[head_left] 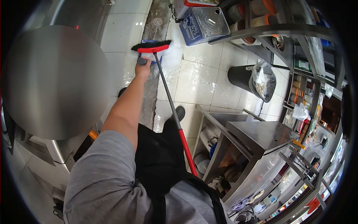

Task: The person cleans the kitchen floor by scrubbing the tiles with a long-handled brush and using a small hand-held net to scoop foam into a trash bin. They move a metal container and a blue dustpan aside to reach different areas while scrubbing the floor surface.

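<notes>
My left hand (143,70) reaches far forward over the wet floor, its fingers closed around a dark grey round-ended handle (141,61). Right beside it is a blue object (158,58), mostly hidden by the broom head, so its full shape cannot be made out. The broom (153,49) has a red head with black bristles facing away from me. Its grey and red stick (172,106) slants back toward my body, where its end is hidden at my apron. My right hand does not show. White suds (173,56) lie on the tiles right of the broom head.
A metal drain strip (151,93) runs along the floor. Blue tin (205,25) and a lined black bin (242,77) stand to the right. Metal shelving (261,30) fills the upper right; a steel cabinet (261,134) is at lower right. My shoe (180,112) is on the tiles.
</notes>
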Available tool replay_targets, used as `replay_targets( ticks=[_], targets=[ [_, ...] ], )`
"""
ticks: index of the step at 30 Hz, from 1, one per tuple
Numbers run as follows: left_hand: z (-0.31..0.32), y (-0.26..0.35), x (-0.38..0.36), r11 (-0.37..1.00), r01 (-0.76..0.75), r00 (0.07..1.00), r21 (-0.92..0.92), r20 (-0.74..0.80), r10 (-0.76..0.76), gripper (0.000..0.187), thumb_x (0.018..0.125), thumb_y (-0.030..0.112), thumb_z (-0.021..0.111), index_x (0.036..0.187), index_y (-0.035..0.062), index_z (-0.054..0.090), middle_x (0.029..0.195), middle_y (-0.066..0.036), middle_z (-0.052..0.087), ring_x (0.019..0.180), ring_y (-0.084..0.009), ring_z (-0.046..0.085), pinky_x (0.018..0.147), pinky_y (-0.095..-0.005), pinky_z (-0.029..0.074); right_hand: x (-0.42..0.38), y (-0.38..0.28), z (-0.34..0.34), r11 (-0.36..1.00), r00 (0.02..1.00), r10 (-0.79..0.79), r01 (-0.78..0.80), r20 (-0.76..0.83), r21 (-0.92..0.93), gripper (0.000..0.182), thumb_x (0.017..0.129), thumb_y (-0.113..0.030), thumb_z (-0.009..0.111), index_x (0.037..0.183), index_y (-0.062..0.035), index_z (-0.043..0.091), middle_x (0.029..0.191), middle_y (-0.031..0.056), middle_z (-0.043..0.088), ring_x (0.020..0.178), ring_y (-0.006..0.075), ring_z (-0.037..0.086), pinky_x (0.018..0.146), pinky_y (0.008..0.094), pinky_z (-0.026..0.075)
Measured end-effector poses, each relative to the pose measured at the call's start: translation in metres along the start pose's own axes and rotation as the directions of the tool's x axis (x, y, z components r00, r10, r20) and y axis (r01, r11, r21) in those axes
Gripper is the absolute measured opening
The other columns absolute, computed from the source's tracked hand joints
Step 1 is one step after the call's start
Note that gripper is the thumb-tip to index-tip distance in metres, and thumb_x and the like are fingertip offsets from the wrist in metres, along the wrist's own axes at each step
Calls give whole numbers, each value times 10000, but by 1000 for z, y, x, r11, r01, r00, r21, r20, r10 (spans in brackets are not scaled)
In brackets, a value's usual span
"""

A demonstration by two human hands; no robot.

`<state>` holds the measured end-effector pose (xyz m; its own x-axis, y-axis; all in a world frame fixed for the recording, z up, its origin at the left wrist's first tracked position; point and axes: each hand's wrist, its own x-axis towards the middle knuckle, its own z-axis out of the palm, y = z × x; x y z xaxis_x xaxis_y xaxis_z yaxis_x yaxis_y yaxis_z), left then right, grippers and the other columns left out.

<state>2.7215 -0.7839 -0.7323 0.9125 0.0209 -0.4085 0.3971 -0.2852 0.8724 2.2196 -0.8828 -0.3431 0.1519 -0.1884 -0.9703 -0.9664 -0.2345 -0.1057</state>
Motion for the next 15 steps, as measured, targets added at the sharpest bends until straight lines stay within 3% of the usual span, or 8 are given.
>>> replay_targets(
  ticks=[2, 4, 5, 8, 15],
  targets=[
    [-18, -4, -8, 998, -39, 999, -55, 12, 40, 135, 889, 220, 679, 963, 129, 612, 783, 0, 583, 688, -151, 547, 660, -316, 458, -5, 4, 5, 1000, 1000, 20, -20, 14, 7, 713, 821, -94, 613, 1467, -98, 312, 931, 290, 639, 907, 406, 661, 777, 477, 509],
    [-39, -4, -14, 971, 191, 978, -143, 111, -176, 148, 885, 197, 676, 968, 110, 589, 839, -5, 580, 770, -134, 532, 711, -299, 457, -8, 6, 11, 999, 999, 33, -33, 17, 8, 714, 821, -96, 613, 1468, -99, 311, 933, 290, 639, 910, 406, 661, 779, 478, 509],
    [-48, -4, -14, 973, 180, 979, -146, 119, -163, 148, 885, 197, 676, 968, 110, 589, 839, -5, 580, 770, -134, 532, 711, -299, 457, -9, 6, 16, 999, 999, 39, -39, 16, 5, 714, 821, -97, 613, 1468, -99, 311, 935, 290, 639, 911, 406, 661, 780, 478, 509],
    [-81, 2, -20, 977, 119, 980, -179, 177, -87, 138, 897, 166, 660, 994, 116, 576, 844, 7, 562, 771, -115, 511, 704, -285, 444, -12, 3, 29, 999, 999, 49, -49, 6, -2, 715, 820, -101, 614, 1468, -101, 310, 939, 291, 638, 915, 405, 660, 782, 479, 508],
    [-171, 103, -55, 981, -184, 917, -62, 349, 194, 87, 918, 102, 623, 980, 119, 564, 816, 30, 519, 771, -76, 480, 704, -238, 415, -11, 4, 60, 999, 998, 47, -48, -50, -7, 718, 820, -110, 614, 1469, -104, 307, 949, 292, 638, 925, 404, 659, 788, 481, 507]
  ],
)
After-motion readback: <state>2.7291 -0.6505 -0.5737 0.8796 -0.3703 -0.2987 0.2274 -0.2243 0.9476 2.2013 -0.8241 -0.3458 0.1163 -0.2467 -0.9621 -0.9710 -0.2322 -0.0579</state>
